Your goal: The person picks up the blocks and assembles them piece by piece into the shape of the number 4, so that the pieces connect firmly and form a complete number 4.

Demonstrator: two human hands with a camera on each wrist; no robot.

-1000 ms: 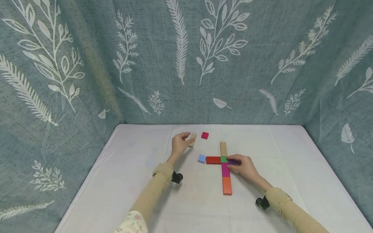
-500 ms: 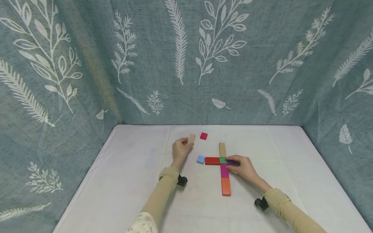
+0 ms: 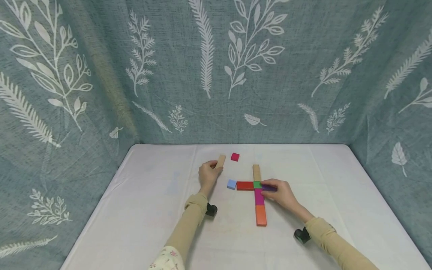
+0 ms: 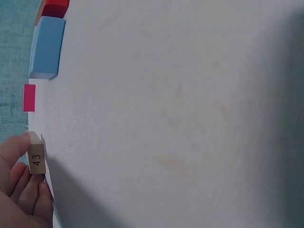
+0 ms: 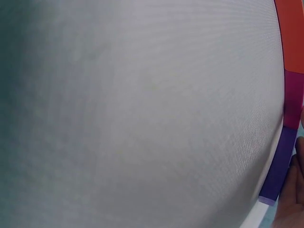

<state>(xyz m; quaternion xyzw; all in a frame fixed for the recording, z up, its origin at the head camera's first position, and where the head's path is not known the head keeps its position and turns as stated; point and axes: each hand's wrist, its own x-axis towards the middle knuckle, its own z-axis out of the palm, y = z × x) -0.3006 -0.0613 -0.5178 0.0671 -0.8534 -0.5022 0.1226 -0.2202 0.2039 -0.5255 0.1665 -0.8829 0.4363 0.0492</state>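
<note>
My left hand (image 3: 208,175) pinches a plain wooden block (image 3: 221,160) between thumb and fingers; in the left wrist view its end face (image 4: 36,159) reads 43. My right hand (image 3: 283,193) holds a dark purple block (image 3: 269,188) by its sides, thumb and forefinger close to the green block (image 3: 257,184). Around that green centre lie a red block (image 3: 245,186) to the left, another wooden block (image 3: 257,172) behind, and a magenta block (image 3: 258,197) in front. An orange block (image 3: 261,215) continues the line toward me. Part of the purple block is hidden by my fingers.
A light blue block (image 3: 231,184) lies slightly turned by the red block's left end. Farther back, a small crimson block (image 3: 235,157) lies apart. White cloth covers the table (image 3: 152,210), and a patterned teal curtain (image 3: 189,75) surrounds its back and sides.
My left hand has moved slightly right and closed its thumb and fingers on the wooden block. My right hand stays at the purple block, and the laid-out blocks keep their arrangement.
</note>
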